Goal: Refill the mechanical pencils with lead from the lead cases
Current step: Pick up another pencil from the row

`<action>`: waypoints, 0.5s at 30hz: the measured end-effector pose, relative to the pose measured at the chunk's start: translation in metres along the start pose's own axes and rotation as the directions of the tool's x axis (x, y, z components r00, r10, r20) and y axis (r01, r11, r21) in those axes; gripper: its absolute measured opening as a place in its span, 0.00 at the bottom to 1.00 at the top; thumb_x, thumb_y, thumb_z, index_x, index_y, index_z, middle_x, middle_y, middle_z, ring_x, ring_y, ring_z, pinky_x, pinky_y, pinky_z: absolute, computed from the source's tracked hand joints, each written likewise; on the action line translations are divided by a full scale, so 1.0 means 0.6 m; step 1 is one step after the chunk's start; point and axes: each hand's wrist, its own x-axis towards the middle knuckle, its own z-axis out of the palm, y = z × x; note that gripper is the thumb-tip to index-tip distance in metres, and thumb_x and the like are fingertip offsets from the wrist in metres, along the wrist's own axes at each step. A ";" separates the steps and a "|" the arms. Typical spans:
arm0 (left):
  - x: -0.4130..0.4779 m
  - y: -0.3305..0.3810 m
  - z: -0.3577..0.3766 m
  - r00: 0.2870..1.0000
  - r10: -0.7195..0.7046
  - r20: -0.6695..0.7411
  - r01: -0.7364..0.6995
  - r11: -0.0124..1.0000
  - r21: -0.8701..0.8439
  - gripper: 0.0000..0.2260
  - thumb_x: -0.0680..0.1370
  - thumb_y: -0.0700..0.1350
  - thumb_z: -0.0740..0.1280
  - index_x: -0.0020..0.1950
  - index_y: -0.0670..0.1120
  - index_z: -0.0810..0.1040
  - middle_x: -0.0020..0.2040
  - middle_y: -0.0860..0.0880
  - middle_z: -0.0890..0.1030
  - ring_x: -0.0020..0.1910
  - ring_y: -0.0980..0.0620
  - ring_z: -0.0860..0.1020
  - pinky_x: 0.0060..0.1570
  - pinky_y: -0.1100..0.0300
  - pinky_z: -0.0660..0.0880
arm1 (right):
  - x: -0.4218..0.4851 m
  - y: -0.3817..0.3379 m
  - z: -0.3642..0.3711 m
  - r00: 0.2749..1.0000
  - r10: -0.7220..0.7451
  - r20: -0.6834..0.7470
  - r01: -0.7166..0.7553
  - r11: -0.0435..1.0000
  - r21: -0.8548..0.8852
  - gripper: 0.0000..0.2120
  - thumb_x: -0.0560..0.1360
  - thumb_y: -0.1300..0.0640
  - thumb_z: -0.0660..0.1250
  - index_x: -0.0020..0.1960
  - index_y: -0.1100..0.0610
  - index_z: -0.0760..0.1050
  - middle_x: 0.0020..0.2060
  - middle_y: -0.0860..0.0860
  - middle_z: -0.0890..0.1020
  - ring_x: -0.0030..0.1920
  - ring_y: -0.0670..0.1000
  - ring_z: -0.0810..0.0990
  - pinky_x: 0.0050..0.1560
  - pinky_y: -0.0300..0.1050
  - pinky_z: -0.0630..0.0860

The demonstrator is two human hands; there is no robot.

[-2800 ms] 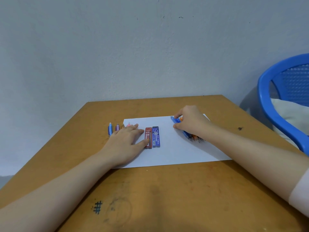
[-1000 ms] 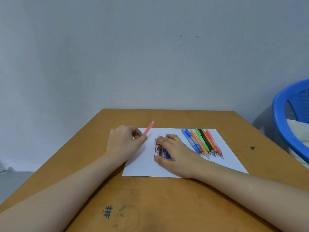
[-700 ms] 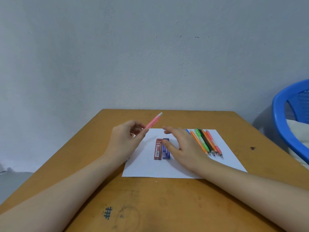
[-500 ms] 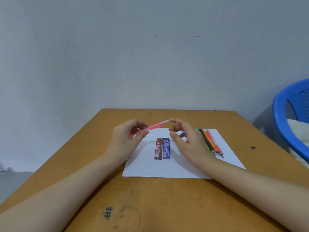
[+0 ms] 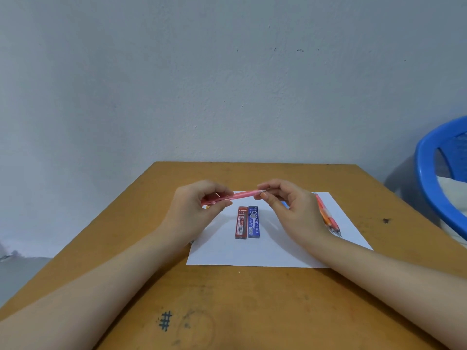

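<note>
Red lead case [image 5: 241, 222] & blue lead case [image 5: 253, 221] lie side by side, mid paper [image 5: 252, 253]. Above, L hand [image 5: 194, 210] pinches pink pencil [image 5: 240, 195] barrel. R hand [image 5: 295, 210], on the cases a sec ago, now pinches its cap end, prob. to uncap.

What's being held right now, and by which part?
One pink mechanical pencil, in both hands: the left hand grips the left part of its barrel, and the right hand pinches its right end.
</note>
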 end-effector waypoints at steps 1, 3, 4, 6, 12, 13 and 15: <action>0.001 0.001 0.000 1.000 0.004 0.000 -0.004 1.000 0.003 0.09 0.70 0.36 0.75 0.48 0.46 0.83 0.41 0.60 0.80 0.45 0.58 0.78 0.43 0.72 0.74 | 0.000 -0.001 0.000 1.000 -0.002 0.000 0.002 1.000 0.002 0.10 0.76 0.61 0.67 0.50 0.47 0.78 0.43 0.45 0.84 0.48 0.42 0.82 0.52 0.40 0.77; 0.001 0.001 -0.001 1.000 0.009 -0.003 -0.009 1.000 0.002 0.09 0.70 0.36 0.75 0.48 0.46 0.83 0.41 0.60 0.80 0.44 0.59 0.78 0.43 0.72 0.73 | 0.000 -0.003 -0.001 1.000 -0.006 -0.001 0.006 1.000 0.007 0.10 0.76 0.61 0.67 0.49 0.45 0.77 0.43 0.44 0.84 0.48 0.43 0.82 0.52 0.41 0.78; 0.001 0.001 -0.001 1.000 0.013 -0.005 -0.013 1.000 0.002 0.09 0.70 0.36 0.75 0.48 0.46 0.84 0.41 0.60 0.80 0.44 0.59 0.78 0.42 0.73 0.73 | 0.000 -0.002 -0.001 1.000 -0.004 -0.002 0.004 1.000 0.010 0.10 0.76 0.61 0.67 0.48 0.45 0.78 0.43 0.44 0.84 0.48 0.43 0.82 0.52 0.41 0.78; 0.000 0.002 -0.001 1.000 0.016 -0.005 -0.016 1.000 0.001 0.09 0.70 0.36 0.74 0.48 0.46 0.84 0.41 0.59 0.80 0.44 0.58 0.78 0.42 0.73 0.73 | 0.000 -0.002 -0.001 1.000 0.005 -0.005 -0.005 1.000 0.022 0.10 0.75 0.60 0.67 0.48 0.45 0.78 0.43 0.45 0.85 0.48 0.44 0.82 0.52 0.41 0.78; 0.001 0.001 -0.001 1.000 0.031 -0.005 -0.031 0.999 0.018 0.09 0.70 0.36 0.74 0.49 0.45 0.84 0.42 0.55 0.81 0.45 0.57 0.78 0.42 0.72 0.73 | 0.001 -0.001 0.000 1.000 0.012 -0.006 -0.012 0.999 0.034 0.08 0.75 0.61 0.67 0.47 0.48 0.79 0.40 0.47 0.85 0.46 0.44 0.82 0.50 0.35 0.76; 0.001 0.001 -0.001 0.999 0.034 -0.004 -0.034 0.999 0.019 0.09 0.70 0.36 0.74 0.49 0.45 0.84 0.42 0.56 0.81 0.45 0.58 0.78 0.42 0.73 0.73 | 0.001 -0.001 0.000 1.000 0.010 -0.009 -0.010 0.999 0.030 0.08 0.75 0.61 0.67 0.47 0.48 0.79 0.40 0.47 0.85 0.46 0.44 0.82 0.49 0.34 0.76; 0.001 0.002 -0.001 0.999 0.038 -0.004 -0.038 0.999 0.016 0.09 0.70 0.36 0.74 0.49 0.45 0.84 0.41 0.57 0.80 0.45 0.58 0.78 0.42 0.73 0.73 | 0.002 0.000 -0.001 1.000 0.008 -0.017 -0.007 1.000 0.017 0.07 0.76 0.61 0.67 0.46 0.49 0.79 0.40 0.46 0.85 0.45 0.43 0.82 0.49 0.33 0.75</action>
